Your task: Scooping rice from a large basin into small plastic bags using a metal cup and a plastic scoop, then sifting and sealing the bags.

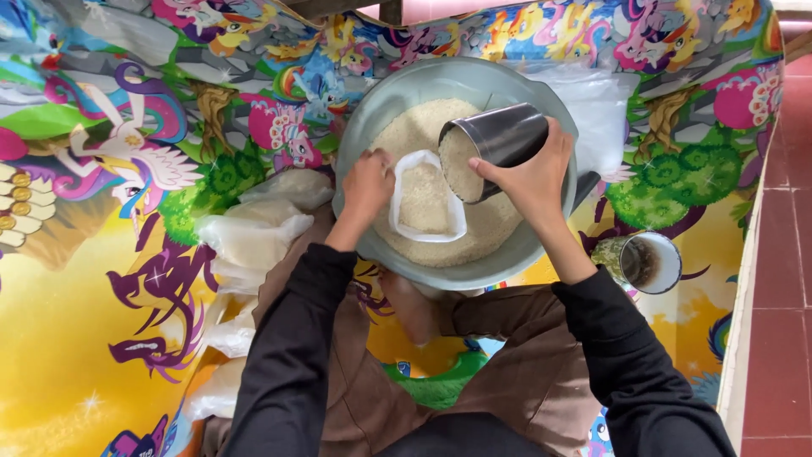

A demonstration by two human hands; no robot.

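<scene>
A small clear plastic bag, partly filled with white rice, is held open inside a large grey round basin of rice, at its middle. Its left rim is pinched by the left hand. A dark steel cylindrical cup, tilted mouth-down over the bag, is gripped by the right hand. The basin is set on a colourful cartoon-printed mat. Filled bags of rice are piled at the basin's left; a steel mug stands toward the mat's right edge.
</scene>
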